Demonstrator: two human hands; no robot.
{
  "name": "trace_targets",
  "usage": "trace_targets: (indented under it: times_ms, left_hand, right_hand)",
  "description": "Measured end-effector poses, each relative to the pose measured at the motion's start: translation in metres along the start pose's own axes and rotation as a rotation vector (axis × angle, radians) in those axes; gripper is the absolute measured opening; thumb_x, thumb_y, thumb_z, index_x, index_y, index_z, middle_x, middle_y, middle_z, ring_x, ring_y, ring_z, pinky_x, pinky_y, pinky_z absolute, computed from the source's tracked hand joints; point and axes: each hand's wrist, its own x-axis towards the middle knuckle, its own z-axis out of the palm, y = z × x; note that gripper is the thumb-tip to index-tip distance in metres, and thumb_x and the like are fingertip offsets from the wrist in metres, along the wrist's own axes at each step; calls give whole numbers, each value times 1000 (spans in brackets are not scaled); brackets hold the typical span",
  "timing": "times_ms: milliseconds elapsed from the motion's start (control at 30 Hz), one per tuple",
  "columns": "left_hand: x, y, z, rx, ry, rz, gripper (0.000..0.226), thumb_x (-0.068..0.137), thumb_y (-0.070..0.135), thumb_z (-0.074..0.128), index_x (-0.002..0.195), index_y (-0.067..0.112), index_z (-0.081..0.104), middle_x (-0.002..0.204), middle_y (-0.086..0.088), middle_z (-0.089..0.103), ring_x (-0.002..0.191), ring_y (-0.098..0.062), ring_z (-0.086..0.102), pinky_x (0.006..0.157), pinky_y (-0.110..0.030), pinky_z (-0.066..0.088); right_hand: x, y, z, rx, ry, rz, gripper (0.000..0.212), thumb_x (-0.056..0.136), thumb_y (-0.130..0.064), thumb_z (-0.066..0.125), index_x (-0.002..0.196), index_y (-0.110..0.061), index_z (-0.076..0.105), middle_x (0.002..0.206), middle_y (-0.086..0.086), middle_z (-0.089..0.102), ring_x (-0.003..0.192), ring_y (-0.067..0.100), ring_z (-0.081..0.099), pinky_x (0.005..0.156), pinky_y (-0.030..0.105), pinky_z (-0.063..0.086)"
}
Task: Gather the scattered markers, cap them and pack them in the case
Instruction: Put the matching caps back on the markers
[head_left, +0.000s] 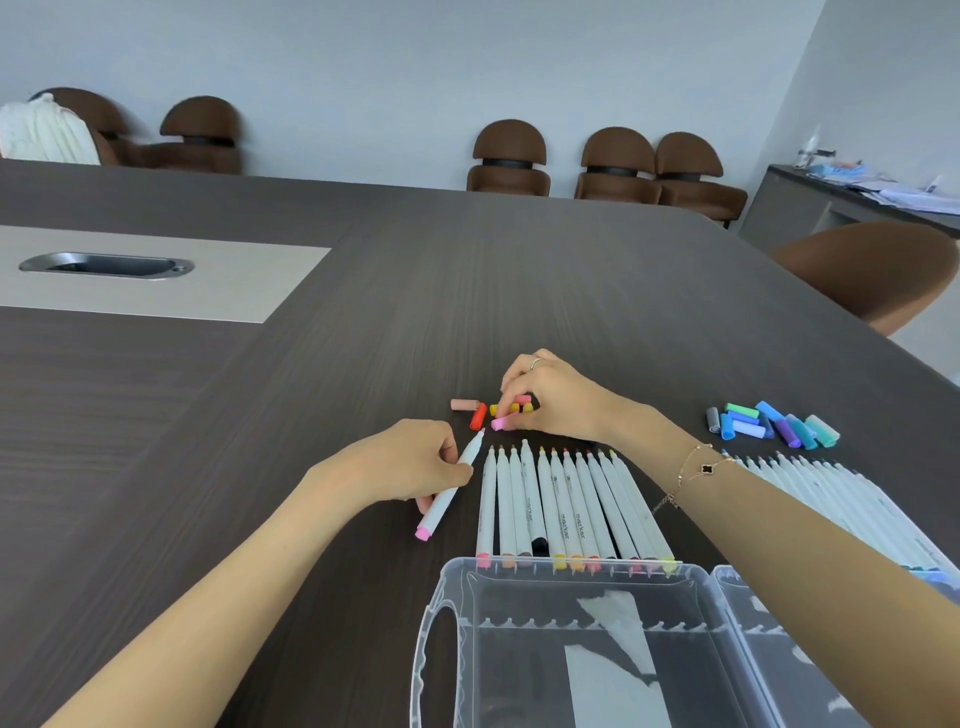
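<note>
Your left hand is curled around a white-barrelled marker with a pink end, pinching it near the tip. Its long axis runs diagonally: the bare pink nib points up and to the right, away from you, and the pink end sits low and to the left, just above the dark wood-grain table. Your right hand pinches a small pink cap between thumb and fingertips, just beside the nib, not yet on it. Under that hand lie loose red, peach, yellow and orange caps. A row of uncapped white markers lies side by side, nibs pointing away from you, ends touching the clear plastic case. Farther right are blue, green and purple caps and a second row of markers.
</note>
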Motion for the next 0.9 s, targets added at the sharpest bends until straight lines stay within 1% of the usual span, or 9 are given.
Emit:
trace_targets:
  times_ms: [100, 200, 267, 333, 367, 433, 500, 667, 900]
  left_hand:
    - [0, 0, 0, -2, 5, 3, 18, 93, 36, 52, 94, 18, 53, 79, 6, 63, 61, -8, 65, 53, -18, 44]
    - [-1, 1, -1, -1, 18, 22, 20, 93, 36, 51, 97, 16, 54, 80, 5, 64, 59, -7, 65, 54, -18, 44]
    - [-3, 3, -1, 18, 29, 51, 21, 93, 36, 51, 95, 16, 54, 80, 4, 66, 59, -7, 65, 60, -21, 46]
    - [-5, 6, -1, 27, 34, 75, 19, 94, 35, 51, 92, 16, 54, 80, 2, 68, 59, -7, 64, 61, -20, 45]
    - [-6, 7, -1, 27, 36, 84, 18, 94, 35, 51, 89, 17, 54, 81, 1, 68, 59, -7, 64, 59, -19, 43]
    - [-7, 9, -1, 25, 42, 97, 18, 94, 34, 50, 84, 18, 53, 84, -1, 70, 61, -8, 65, 57, -17, 40]
    - [-8, 10, -1, 20, 44, 109, 19, 94, 34, 50, 82, 19, 52, 86, -2, 71, 62, -8, 66, 57, -16, 41]
    - [-8, 11, -1, 30, 43, 113, 20, 94, 33, 50, 84, 17, 54, 84, -3, 71, 60, -8, 65, 58, -16, 42]
    - [-3, 8, 4, -15, 94, 100, 22, 95, 34, 49, 84, 16, 55, 79, -4, 69, 53, -4, 59, 56, -18, 46]
  right_hand:
    - [-2, -3, 1, 49, 81, 30, 14, 87, -35, 65, 94, -25, 71, 100, -11, 60, 99, 8, 46, 89, 29, 41]
    - [-13, -13, -5, 457, 191, 119, 20, 92, -29, 60, 109, -21, 65, 93, -5, 69, 82, -2, 60, 74, 16, 45]
    - [-21, -18, -6, 630, 160, 202, 28, 93, -27, 58, 121, -23, 62, 97, -5, 71, 83, -6, 63, 79, 12, 47]
    - [-26, -20, -3, 741, 171, 282, 25, 92, -24, 60, 116, -20, 67, 94, -9, 70, 85, -4, 63, 87, 18, 49]
    - [-27, -21, -2, 800, 195, 328, 22, 91, -22, 61, 111, -16, 69, 86, -14, 68, 78, -6, 62, 84, 17, 49]
    - [-29, -22, 1, 844, 222, 399, 18, 90, -19, 63, 104, -12, 70, 61, -21, 62, 58, -11, 56, 63, 6, 45]
    - [-29, -25, 3, 835, 234, 439, 17, 88, -20, 65, 102, -11, 71, 50, -20, 57, 51, -11, 53, 47, 3, 36]
    - [-28, -32, 7, 878, 241, 520, 22, 89, -28, 64, 105, -14, 71, 76, -10, 57, 69, 5, 47, 59, 15, 34]
    - [-32, -44, 6, 834, 147, 463, 16, 89, -26, 64, 98, -15, 70, 70, -15, 64, 70, 0, 53, 65, 17, 38]
